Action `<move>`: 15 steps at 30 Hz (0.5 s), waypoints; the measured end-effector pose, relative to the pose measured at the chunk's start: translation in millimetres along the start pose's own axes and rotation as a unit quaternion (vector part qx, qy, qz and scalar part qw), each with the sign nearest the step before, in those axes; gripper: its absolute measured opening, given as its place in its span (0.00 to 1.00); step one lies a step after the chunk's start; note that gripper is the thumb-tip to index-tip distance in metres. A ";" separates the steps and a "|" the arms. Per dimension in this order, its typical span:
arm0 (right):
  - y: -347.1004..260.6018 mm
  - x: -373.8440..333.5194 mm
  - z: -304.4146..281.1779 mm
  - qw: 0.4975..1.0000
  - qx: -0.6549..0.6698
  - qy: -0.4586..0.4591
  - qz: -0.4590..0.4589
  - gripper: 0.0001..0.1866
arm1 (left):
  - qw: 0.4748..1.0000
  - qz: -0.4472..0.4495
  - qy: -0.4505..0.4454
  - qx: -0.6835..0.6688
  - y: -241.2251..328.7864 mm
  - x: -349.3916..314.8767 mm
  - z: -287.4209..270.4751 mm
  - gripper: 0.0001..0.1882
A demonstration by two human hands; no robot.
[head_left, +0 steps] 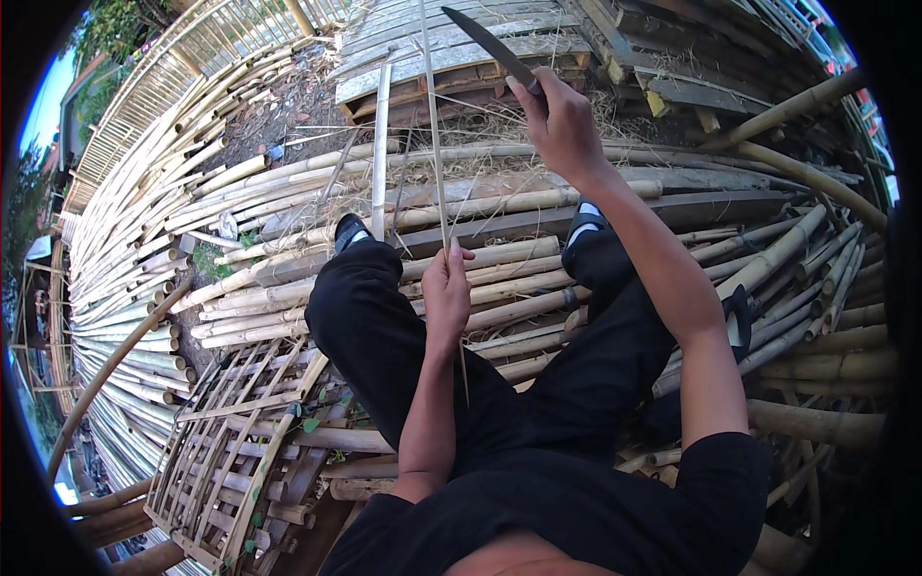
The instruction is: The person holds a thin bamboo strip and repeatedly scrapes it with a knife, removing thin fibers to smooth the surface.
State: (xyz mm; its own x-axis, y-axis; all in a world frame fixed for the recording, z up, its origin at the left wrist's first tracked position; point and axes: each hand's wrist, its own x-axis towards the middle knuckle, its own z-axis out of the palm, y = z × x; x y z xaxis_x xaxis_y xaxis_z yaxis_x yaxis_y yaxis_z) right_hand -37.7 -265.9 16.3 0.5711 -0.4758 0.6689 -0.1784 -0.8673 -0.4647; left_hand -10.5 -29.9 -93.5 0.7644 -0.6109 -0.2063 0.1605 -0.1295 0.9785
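Bamboo strip (434, 125) upright in left hand (448, 293); right hand (562, 120) raises knife (492, 46).

Bamboo poles cover the ground of an outdoor work yard.

A bed of pale bamboo poles (288, 206) lies side by side over bare ground (279, 106), curving away at left. Weathered wooden planks (451, 48) rest stacked at the top, with dry straw (499, 125) scattered beside them. A woven bamboo lattice panel (235, 442) lies on the poles at lower left; thicker poles (816, 374) pile up at right.
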 end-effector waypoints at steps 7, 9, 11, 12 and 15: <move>-53.1 -49.5 1.0 0.957 0.074 -0.187 -0.208 0.14 | 0.998 -0.012 -0.006 -0.058 16.9 -2.7 -4.8 0.14; -60.9 -60.0 0.2 0.941 0.054 -0.294 -0.157 0.15 | 0.999 -0.003 -0.003 -0.046 15.7 -1.1 -6.4 0.14; -50.1 -73.5 9.1 0.914 -0.010 -0.388 -0.114 0.17 | 0.999 -0.006 -0.003 -0.034 15.9 -0.5 -7.7 0.15; -35.8 -82.1 18.9 0.921 0.026 -0.372 -0.117 0.19 | 0.999 -0.012 -0.003 -0.029 16.2 -0.6 -8.4 0.15; -25.8 -88.9 24.8 0.917 0.049 -0.378 -0.117 0.18 | 1.000 -0.013 -0.002 -0.016 13.2 1.0 -15.1 0.16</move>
State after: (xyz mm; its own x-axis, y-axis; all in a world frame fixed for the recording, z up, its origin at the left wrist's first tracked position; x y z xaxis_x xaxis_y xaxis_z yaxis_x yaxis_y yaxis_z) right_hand -64.0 -197.6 -45.5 0.9835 -0.0088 0.1806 0.0718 -0.8978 -0.4346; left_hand 1.8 -20.4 -80.8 0.7573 -0.6109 -0.2308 0.1991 -0.1206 0.9725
